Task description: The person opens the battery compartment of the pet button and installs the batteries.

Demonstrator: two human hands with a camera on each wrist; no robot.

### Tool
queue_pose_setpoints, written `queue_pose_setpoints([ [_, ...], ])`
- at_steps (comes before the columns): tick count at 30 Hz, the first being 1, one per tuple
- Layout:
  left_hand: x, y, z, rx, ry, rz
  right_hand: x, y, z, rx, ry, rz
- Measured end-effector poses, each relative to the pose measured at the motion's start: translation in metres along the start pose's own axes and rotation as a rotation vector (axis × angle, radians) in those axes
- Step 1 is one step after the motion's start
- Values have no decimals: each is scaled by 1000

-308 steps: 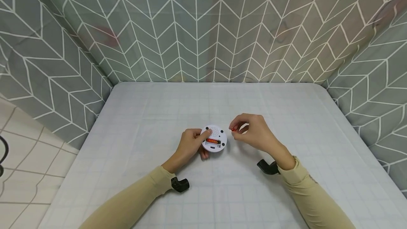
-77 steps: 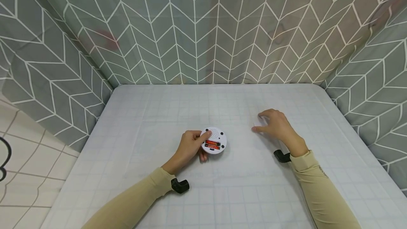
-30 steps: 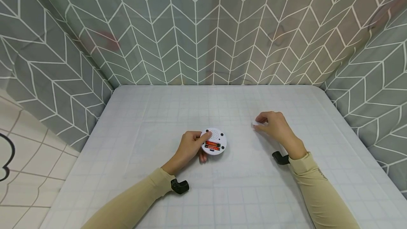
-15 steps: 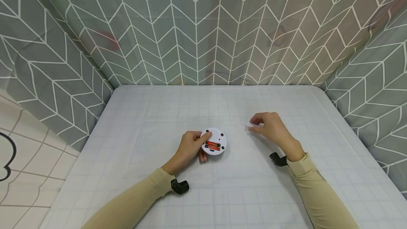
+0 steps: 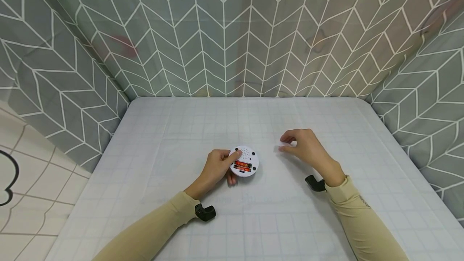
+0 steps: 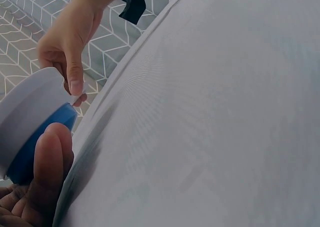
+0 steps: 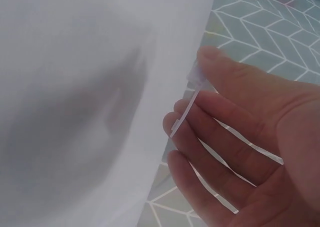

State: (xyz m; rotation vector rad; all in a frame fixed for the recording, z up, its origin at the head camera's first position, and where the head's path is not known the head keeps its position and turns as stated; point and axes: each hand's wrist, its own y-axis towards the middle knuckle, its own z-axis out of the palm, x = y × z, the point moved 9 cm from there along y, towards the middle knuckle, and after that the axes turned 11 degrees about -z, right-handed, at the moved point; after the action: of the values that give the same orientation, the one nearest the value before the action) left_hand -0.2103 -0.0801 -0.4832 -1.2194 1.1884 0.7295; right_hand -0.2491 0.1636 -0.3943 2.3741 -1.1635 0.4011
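Observation:
My left hand grips a round white device, its thumb on top beside a patch of small holes and its fingers underneath. The device's flat face points up, and two red batteries lie side by side in its uncovered compartment. From the left wrist, a blue part shows on its underside, above my fingers. To the right of the device, my right hand pinches a small, thin white plastic battery cover between thumb and fingers. A gap separates cover and device in the head view.
A white cloth with a faint grid covers the table. Behind it and along both sides hangs a grey-green curtain with white zigzag lines. Each wrist carries a black camera mount. Light floor tiles show at lower left.
Ten seconds ago one battery lay in the compartment and my right hand held another; both are in now. My right hand has since picked up the cover and moved left with it.

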Motion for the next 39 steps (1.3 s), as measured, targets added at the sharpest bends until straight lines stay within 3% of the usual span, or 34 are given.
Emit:
queue_pose_setpoints([
  [13,-2,0,0,2,8,10,28,5,2,22,-18,-35],
  [39,-3,-2,0,-5,16,11,81,5,7,4,-44,-210],
])
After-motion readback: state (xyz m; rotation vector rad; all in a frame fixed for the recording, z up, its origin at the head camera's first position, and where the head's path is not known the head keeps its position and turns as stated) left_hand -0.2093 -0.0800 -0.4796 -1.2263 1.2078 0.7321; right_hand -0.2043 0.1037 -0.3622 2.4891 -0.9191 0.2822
